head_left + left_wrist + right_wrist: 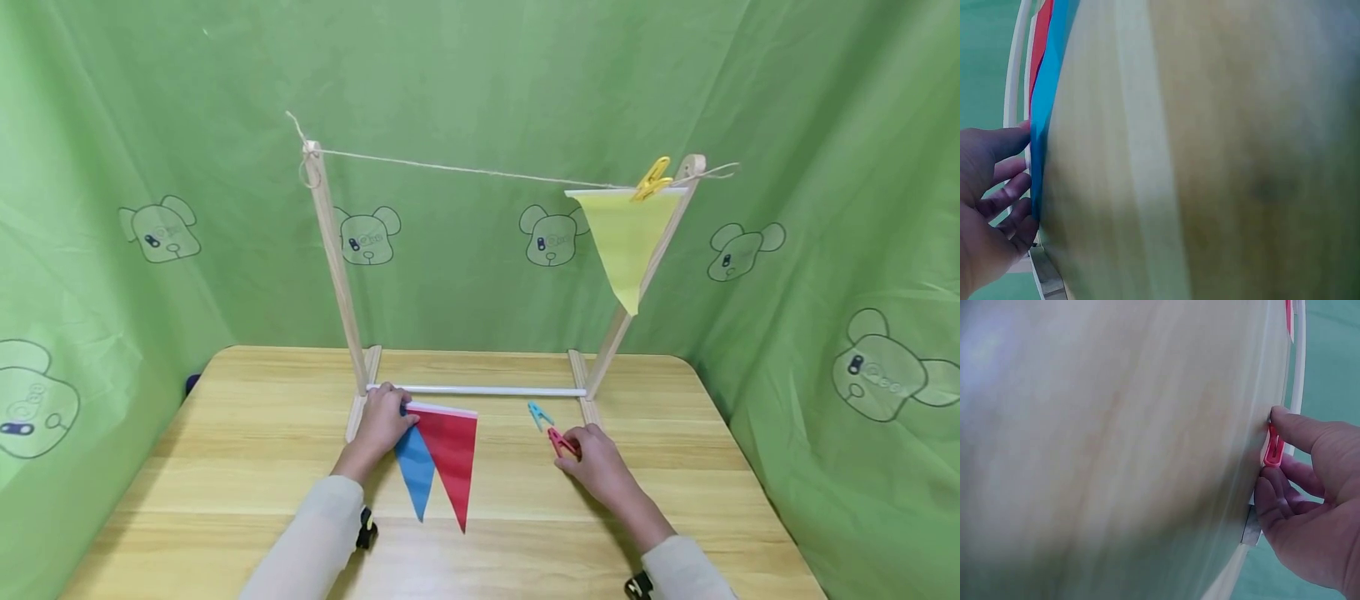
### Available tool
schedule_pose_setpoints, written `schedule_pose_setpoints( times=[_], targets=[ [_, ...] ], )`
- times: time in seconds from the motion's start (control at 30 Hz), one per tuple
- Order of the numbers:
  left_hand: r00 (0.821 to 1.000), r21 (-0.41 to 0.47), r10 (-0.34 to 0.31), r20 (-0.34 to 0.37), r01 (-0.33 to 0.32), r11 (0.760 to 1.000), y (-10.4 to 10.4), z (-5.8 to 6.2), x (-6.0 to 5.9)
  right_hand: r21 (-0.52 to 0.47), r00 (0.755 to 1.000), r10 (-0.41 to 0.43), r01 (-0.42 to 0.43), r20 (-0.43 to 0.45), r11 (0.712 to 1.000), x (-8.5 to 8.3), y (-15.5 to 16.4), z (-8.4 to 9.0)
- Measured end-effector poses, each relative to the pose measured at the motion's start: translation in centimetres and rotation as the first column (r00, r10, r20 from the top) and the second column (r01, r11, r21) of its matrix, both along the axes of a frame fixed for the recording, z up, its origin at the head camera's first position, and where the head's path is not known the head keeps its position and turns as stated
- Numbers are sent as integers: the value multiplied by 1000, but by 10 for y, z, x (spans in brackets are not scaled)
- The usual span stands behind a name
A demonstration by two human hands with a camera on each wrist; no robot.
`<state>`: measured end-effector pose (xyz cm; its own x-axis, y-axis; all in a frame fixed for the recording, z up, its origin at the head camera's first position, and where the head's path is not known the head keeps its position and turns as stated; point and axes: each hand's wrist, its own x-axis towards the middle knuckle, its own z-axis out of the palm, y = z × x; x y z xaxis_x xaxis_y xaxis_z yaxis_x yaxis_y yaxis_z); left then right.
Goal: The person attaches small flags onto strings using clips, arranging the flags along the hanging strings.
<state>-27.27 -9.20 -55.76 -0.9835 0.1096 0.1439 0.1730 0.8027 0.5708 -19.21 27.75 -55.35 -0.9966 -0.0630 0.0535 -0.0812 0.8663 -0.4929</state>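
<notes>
My left hand (384, 421) pinches the upper left corner of a red triangular flag (452, 454) along its white top band. A blue triangular flag (416, 471) lies partly under the red one, its top corner hidden by the fingers. In the left wrist view, fingertips meet the edge of the blue flag (1047, 94). At the right, my right hand (598, 468) holds a red clothespin (561, 442) between thumb and fingers, low over the table. Just beyond it lies a light blue clothespin (538, 415).
A wooden frame with two posts (336, 258) and a white crossbar (480, 391) stands at the table's back. String (450, 167) spans the post tops. A yellow flag (626, 237) hangs from it at right, with a yellow clothespin (652, 179). Green curtain (465, 75) surrounds the table (480, 567).
</notes>
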Motion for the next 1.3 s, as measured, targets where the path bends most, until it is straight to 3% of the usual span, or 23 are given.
schedule_pose_setpoints(
  times=[0.73,1.17,1.3],
  targets=[
    [995,-36,-63,-79,60,998,-1,1,-2,-14,1000,1,0,19,1000,2,-1,2],
    [997,9,-70,46,69,998,-1,5,-2,-27,1000,-2,3,30,1000,2,-3,3],
    [996,21,-74,42,73,997,0,6,-1,-25,999,1,0,37,1000,2,-2,3]
  ],
)
